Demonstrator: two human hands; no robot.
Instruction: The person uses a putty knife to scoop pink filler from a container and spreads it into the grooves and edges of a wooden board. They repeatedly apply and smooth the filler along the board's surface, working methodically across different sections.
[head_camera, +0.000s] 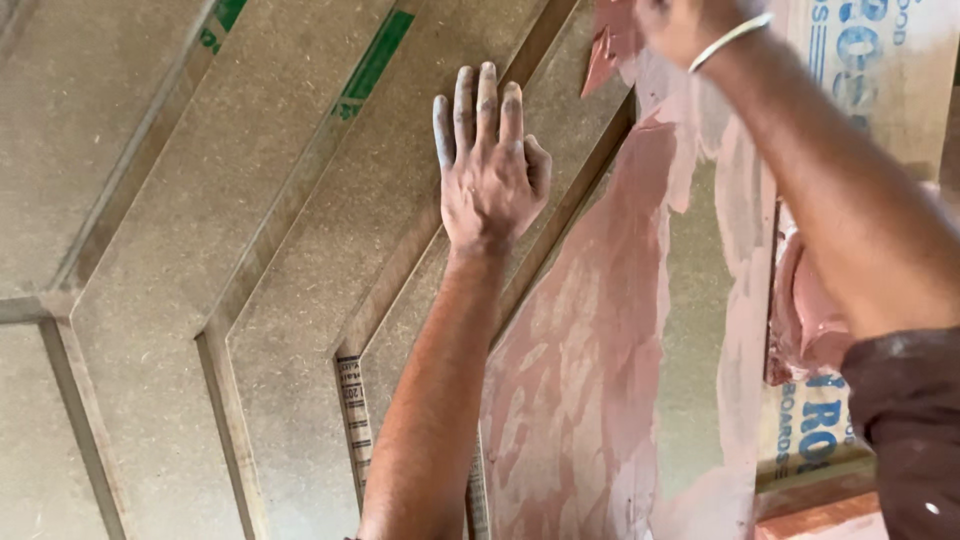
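A big brown fibreboard panel fills nearly all I see, cut with raised strips that run in angled, chevron-like lines, with two green tape marks near the top edge. Its right part is smeared with a pinkish-red putty coat, thick in the middle and thinner and streaky toward the edges, with a bare brown patch left within it. My left hand lies flat on the bare board just left of the putty, palm down, fingers stretched out and close together, dusted grey at the tips, gripping nothing. My right hand is up at the top edge of the view, partly cut off, with a thin metal bangle on the wrist; it seems closed on a small flat scraper coated in the same pink stuff, its tip touching the board, though I cannot tell exactly how the fingers sit. At far right, a printed cardboard sheet stands beside the panel, with a lump of pink putty against it.
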